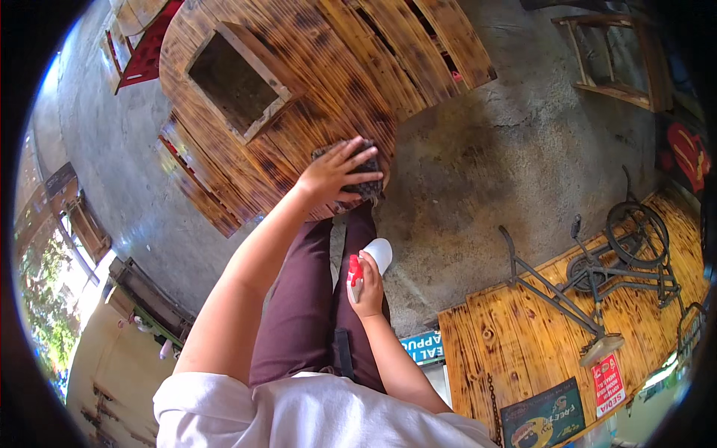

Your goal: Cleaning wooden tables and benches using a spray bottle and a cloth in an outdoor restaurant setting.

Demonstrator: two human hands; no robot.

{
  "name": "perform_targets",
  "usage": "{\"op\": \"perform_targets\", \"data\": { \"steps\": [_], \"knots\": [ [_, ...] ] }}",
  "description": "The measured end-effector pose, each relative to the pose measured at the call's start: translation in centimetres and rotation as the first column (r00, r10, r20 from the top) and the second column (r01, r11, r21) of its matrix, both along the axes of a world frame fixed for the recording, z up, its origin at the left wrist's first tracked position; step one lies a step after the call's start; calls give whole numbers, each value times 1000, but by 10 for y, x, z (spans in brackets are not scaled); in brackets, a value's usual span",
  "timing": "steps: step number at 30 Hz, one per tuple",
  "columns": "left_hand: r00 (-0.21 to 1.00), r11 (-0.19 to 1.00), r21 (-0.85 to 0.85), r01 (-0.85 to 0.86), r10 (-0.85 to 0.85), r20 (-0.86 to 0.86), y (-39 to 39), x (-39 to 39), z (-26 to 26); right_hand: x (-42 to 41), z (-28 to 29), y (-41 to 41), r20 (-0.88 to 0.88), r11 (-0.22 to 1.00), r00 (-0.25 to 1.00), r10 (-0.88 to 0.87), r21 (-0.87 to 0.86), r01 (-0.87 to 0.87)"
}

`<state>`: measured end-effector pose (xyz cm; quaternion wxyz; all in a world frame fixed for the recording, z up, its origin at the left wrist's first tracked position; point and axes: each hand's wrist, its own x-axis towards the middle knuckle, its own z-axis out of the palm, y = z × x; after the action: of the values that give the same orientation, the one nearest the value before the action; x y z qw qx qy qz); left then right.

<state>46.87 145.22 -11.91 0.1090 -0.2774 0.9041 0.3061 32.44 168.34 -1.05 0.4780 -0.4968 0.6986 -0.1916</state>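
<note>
My left hand (337, 171) lies with its fingers spread over a dark checked cloth (367, 167), pressing it against the near edge of a round wooden table (313, 67). Part of the cloth is hidden under the palm, and loose threads hang past the table edge. Lower down, in front of my legs, my right hand (369, 288) is wrapped around a white spray bottle (380, 255) with a red trigger head. The bottle is tilted, and is held apart from the table.
An open wooden box (260, 67) stands on the tabletop. Slatted wooden seats (403, 50) adjoin the table. To the right are a wooden frame (644, 61) and a grey bicycle frame (585, 280) against a plank panel (487, 336) bearing signs. Concrete floor (459, 185) surrounds the table.
</note>
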Motion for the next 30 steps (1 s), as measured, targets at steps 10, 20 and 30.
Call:
{"op": "perform_targets", "data": {
  "steps": [10, 20, 30],
  "knots": [
    [939, 909, -267, -320, 341, 35, -60, 13, 6, 1, -2, -1, -25, 1000, 999, 30, 2, -30],
    [766, 781, -319, -537, 610, 202, 12, 48, -4, 3, -6, 1, -46, 999, 999, 28, -23, -29],
    [837, 815, -409, -411, 516, 185, -56, 0, -5, 9, -5, -2, -90, 996, 993, 81, -18, -83]
  ]
}}
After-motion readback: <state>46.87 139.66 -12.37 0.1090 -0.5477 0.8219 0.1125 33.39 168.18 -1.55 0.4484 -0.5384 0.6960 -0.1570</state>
